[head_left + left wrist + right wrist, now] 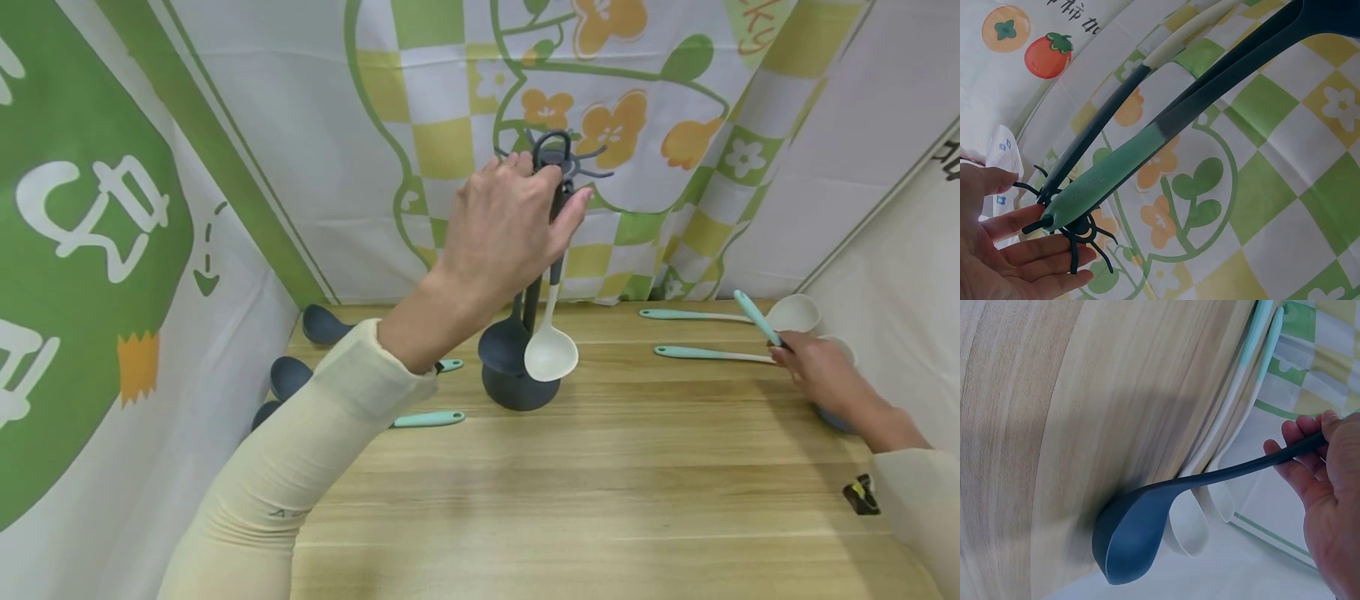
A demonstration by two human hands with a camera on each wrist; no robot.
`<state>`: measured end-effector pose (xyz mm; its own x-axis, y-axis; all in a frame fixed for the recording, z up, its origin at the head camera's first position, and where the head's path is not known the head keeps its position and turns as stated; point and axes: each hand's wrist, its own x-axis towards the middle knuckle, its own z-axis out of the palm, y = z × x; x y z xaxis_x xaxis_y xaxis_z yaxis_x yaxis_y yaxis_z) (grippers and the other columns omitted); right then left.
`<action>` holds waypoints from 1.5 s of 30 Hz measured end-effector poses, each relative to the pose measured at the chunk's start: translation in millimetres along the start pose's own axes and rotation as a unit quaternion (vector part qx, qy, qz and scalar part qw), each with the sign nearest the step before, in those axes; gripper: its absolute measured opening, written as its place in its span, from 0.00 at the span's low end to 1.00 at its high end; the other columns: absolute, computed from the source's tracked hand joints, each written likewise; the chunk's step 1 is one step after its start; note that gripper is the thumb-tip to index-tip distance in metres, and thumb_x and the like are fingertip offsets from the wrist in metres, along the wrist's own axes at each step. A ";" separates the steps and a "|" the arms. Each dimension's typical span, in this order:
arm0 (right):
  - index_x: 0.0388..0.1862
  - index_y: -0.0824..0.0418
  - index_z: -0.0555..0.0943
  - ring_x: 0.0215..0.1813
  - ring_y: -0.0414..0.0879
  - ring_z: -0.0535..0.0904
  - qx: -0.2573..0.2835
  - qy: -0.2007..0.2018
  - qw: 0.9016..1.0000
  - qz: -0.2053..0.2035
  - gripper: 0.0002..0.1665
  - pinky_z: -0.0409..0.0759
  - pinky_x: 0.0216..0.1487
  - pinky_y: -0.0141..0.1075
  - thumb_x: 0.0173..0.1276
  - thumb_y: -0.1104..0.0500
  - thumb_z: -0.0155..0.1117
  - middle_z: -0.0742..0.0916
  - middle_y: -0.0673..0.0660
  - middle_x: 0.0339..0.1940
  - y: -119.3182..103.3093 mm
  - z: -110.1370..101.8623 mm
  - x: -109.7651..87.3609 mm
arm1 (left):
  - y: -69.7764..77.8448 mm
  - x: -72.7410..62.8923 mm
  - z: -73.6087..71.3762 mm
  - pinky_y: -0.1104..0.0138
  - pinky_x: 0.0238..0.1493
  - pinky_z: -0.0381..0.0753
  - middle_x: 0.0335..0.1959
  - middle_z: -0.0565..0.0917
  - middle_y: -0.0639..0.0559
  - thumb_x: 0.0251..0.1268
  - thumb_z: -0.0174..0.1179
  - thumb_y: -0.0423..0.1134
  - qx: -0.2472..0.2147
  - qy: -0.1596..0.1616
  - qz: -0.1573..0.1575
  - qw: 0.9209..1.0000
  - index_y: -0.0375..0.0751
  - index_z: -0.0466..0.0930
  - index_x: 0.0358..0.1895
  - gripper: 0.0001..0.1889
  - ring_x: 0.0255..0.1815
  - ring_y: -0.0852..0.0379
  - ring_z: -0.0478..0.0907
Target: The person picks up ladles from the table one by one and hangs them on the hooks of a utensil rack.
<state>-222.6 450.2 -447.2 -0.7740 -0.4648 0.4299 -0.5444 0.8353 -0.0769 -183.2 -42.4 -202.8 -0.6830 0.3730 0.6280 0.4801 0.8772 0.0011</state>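
Observation:
My left hand (pixel 510 208) is at the top of a dark utensil stand (pixel 521 392), its fingers extended among the hooks (pixel 1104 256). Its thumb touches one hook tip in the left wrist view. Two ladles hang there: a dark ladle (pixel 504 343) with a mint handle (pixel 1100 175), and a white ladle (pixel 551 354) with a dark handle (pixel 1094 128). At the right, my right hand (pixel 825 375) grips another dark ladle (pixel 1141 531) by its shaft, the mint handle end (pixel 756 317) pointing up and left. Its bowl is low, close over the wooden table.
Two white ladles (pixel 795 313) (pixel 1188 525) with mint handles lie at the right back. Several dark ladles (pixel 288 377) lie at the left, partly behind my left arm. A small black and yellow object (pixel 861 494) sits near my right sleeve. Printed cloth walls (pixel 255 150) enclose the table (pixel 570 517).

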 end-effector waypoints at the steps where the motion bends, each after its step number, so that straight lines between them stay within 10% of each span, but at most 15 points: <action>1: 0.32 0.66 0.77 0.19 0.41 0.71 -0.003 0.006 1.000 -0.003 0.10 0.69 0.19 0.42 0.73 0.72 0.66 0.79 0.49 0.19 0.4 -0.5 -0.3 | -0.2 0.0 -0.3 0.59 0.35 0.88 0.35 0.86 0.42 0.84 0.51 0.57 -0.001 -0.001 -0.001 1.000 0.37 0.89 0.43 0.26 0.32 0.46 0.82; 30: 0.35 0.70 0.81 0.25 0.30 0.68 0.004 0.015 0.998 0.066 0.07 0.71 0.22 0.36 0.76 0.72 0.62 0.86 0.58 0.24 0.7 -25.6 3.3 | -3.7 1.2 -1.4 0.57 0.40 0.89 0.43 0.90 0.41 0.84 0.52 0.56 -0.010 -0.012 0.002 1.000 0.38 0.90 0.56 0.26 0.39 0.42 0.88; 45: 0.38 0.70 0.83 0.32 0.20 0.73 0.037 0.078 0.994 0.063 0.02 0.69 0.30 0.18 0.73 0.73 0.66 0.90 0.60 0.26 -25.7 -29.1 25.6 | -8.0 0.4 0.7 0.48 0.70 0.80 0.57 0.89 0.39 0.82 0.56 0.54 -0.046 0.003 0.007 0.999 0.38 0.89 0.56 0.23 0.59 0.41 0.87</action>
<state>-219.1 425.4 -408.1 -0.7811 -0.3011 0.5470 -0.4724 0.8578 -0.2025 -187.7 -49.1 -203.1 -0.6729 0.3824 0.6332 0.5377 0.8407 0.0637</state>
